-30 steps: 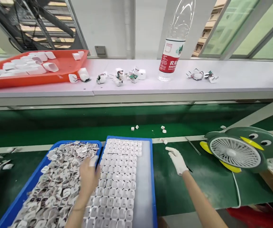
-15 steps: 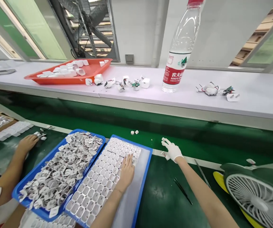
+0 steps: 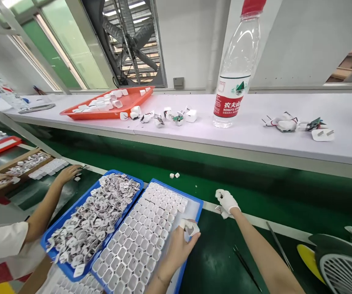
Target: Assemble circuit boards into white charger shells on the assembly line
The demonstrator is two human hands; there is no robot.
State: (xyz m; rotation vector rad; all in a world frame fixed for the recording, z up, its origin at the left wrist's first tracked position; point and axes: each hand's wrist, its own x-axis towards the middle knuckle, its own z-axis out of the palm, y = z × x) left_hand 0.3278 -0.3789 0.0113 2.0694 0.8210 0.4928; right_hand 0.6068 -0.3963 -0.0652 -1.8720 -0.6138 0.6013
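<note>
A white square housing (image 3: 189, 227) is pinched between the thumb and fingers of my left hand (image 3: 180, 247), above the right edge of the blue tray of housings (image 3: 200, 204). That tray holds rows of open white housings. My right hand (image 3: 227, 201), in a white glove, has its fingers curled together at the far edge of the green bench; what they hold, if anything, is too small to make out. Just below it lie small white parts (image 3: 222, 211). To the left, a second blue tray (image 3: 49, 234) is heaped with white wired parts.
Black tweezers (image 3: 246, 267) and a metal rod (image 3: 280, 246) lie right of centre, near a green fan (image 3: 341, 261). A shelf (image 3: 194, 136) carries a bottle (image 3: 232, 81) and a red tray (image 3: 127, 104). At the left, another person's hand (image 3: 68, 173) works over small parts.
My left hand has moved right from the housing rows and now holds one housing. My right hand's fingers have curled in. The view has shifted, showing more of the left side.
</note>
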